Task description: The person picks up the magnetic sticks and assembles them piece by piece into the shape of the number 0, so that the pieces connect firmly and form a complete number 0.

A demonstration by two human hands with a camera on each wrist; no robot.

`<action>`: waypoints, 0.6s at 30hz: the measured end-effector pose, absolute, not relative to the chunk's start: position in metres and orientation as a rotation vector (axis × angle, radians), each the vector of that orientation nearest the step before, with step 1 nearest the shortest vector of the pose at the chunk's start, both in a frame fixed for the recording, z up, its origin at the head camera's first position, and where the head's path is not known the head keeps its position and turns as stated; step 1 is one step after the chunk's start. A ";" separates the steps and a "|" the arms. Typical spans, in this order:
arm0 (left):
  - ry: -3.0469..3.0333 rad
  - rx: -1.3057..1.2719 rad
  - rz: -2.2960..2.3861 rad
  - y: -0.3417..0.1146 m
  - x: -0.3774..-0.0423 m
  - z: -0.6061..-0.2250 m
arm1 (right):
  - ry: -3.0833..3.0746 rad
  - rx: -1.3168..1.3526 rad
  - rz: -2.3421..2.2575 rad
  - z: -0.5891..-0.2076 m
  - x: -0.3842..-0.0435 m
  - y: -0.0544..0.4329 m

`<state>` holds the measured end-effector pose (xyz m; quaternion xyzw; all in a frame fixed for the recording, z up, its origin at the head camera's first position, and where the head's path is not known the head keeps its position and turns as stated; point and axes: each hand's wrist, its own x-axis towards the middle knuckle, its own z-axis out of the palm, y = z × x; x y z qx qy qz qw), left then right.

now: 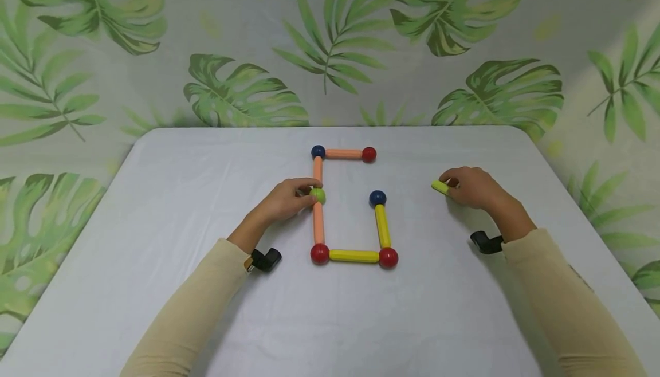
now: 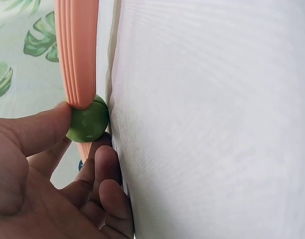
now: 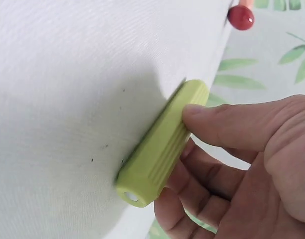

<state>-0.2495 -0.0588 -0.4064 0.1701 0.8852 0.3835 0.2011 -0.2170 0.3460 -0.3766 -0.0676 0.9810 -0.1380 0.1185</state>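
My left hand [image 1: 286, 199] pinches a green ball [image 1: 318, 195] between thumb and fingers. Salmon rods run from that ball, one up to a blue ball [image 1: 318, 152] and one [image 1: 318, 225] down to a red ball [image 1: 319, 254]. In the left wrist view a salmon rod [image 2: 77, 55] meets the green ball [image 2: 87, 122]. Off to the right, my right hand [image 1: 475, 188] holds a yellow-green ridged rod [image 3: 162, 144] between thumb and fingers, close over the white cloth. A pale metallic spot shows in the rod's near end.
From the upper blue ball a salmon rod [image 1: 344, 153] reaches a red ball [image 1: 369, 154]. Along the bottom a yellow rod [image 1: 354, 256] leads to another red ball [image 1: 388, 258]; a second yellow rod [image 1: 382, 225] rises to a blue ball [image 1: 377, 198]. Leaf-patterned cloth [image 1: 350, 102] stands behind the white table [image 1: 206, 153].
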 end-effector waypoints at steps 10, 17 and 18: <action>2.474 0.486 1.059 -0.058 -0.250 -0.407 | 2.872 -0.261 -0.621 -0.378 -0.212 0.351; 2.475 0.487 1.059 -0.058 -0.249 -0.406 | 2.845 -0.239 -0.770 -0.374 -0.213 0.348; 2.475 0.485 1.060 -0.058 -0.249 -0.406 | 2.838 -0.240 -0.793 -0.373 -0.214 0.346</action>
